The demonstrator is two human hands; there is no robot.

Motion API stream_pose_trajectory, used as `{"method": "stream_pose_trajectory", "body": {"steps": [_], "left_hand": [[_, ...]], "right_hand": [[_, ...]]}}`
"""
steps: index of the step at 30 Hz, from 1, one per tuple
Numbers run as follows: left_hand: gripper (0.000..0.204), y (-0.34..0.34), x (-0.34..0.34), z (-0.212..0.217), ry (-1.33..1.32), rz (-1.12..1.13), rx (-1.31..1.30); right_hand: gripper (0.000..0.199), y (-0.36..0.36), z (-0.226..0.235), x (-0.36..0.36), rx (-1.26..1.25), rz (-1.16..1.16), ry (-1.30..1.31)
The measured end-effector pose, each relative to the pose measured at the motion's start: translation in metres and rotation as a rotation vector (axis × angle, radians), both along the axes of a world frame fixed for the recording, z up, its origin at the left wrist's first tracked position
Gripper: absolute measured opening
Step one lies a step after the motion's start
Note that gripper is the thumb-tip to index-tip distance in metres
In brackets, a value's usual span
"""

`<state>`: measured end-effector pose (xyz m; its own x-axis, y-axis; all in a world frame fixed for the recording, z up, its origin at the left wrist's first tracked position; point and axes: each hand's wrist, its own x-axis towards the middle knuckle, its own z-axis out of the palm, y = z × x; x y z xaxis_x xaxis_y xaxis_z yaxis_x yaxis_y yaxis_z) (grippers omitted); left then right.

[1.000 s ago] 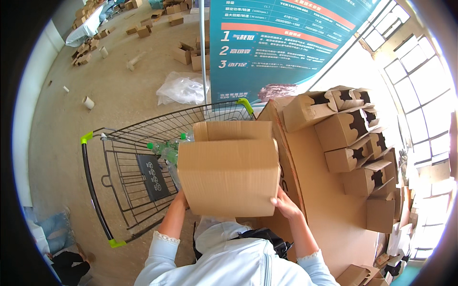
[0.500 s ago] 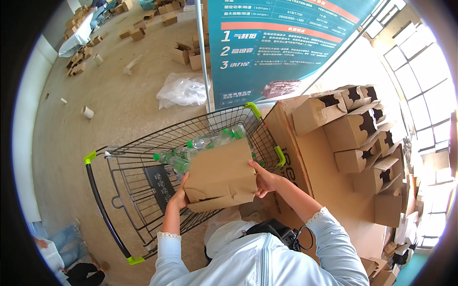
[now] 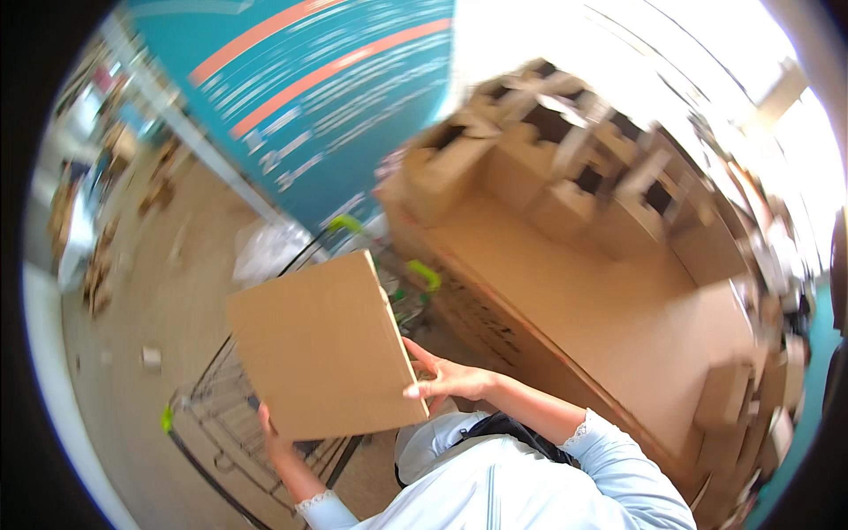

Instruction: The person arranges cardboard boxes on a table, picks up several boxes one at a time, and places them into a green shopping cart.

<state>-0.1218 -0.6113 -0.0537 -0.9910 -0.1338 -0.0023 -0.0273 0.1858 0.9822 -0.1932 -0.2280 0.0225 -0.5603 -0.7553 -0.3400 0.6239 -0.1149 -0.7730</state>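
Between my two hands I hold a brown cardboard box point(image 3: 322, 353), raised above the shopping cart and tilted, one broad plain side up. My left hand point(image 3: 276, 442) grips its lower left edge, most of the fingers hidden beneath. My right hand point(image 3: 446, 378) presses on the right edge, thumb on the near corner. Below the box stands the black wire shopping cart point(image 3: 208, 424) with green corner caps. Only a little of the clear bottles with green caps point(image 3: 406, 305) shows past the box; the rest is covered.
To the right is a large cardboard surface point(image 3: 565, 300) bearing several open cardboard boxes point(image 3: 530, 163); more boxes point(image 3: 729, 393) lie at its near right end. A teal banner point(image 3: 327, 97) stands ahead. Clear plastic sheeting point(image 3: 269, 252) lies on the floor behind the cart.
My view has swung to the right, blurring the picture. The box has been lifted and turned so a broad plain side faces up; both hands still hold it.
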Motion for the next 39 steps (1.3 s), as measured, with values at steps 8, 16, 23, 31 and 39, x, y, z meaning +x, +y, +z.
{"method": "stream_pose_trajectory", "body": {"steps": [8, 16, 23, 31, 39], "left_hand": [[0.043, 0.175, -0.14, -0.06, 0.075, -0.866, 0.117], [0.08, 0.62, 0.003, 0.103, -0.072, -1.317, 0.552], [0.09, 0.756, 0.117, 0.157, 0.14, -1.684, 0.326], [0.073, 0.711, 0.11, 0.109, -0.051, -1.522, 0.03], [0.062, 0.684, 0.091, 0.067, -0.147, -1.226, -0.081]], "right_hand": [[0.122, 0.244, 0.034, 0.18, 0.069, -0.672, 0.377], [0.114, 0.366, 0.052, 0.431, 0.498, -1.477, 0.575], [0.098, 0.479, 0.057, 0.608, 0.962, -2.263, 0.293], [0.104, 0.535, 0.107, 0.684, 1.171, -2.716, 0.706], [0.111, 0.564, 0.104, 0.644, 1.789, -3.025, 0.572]]}}
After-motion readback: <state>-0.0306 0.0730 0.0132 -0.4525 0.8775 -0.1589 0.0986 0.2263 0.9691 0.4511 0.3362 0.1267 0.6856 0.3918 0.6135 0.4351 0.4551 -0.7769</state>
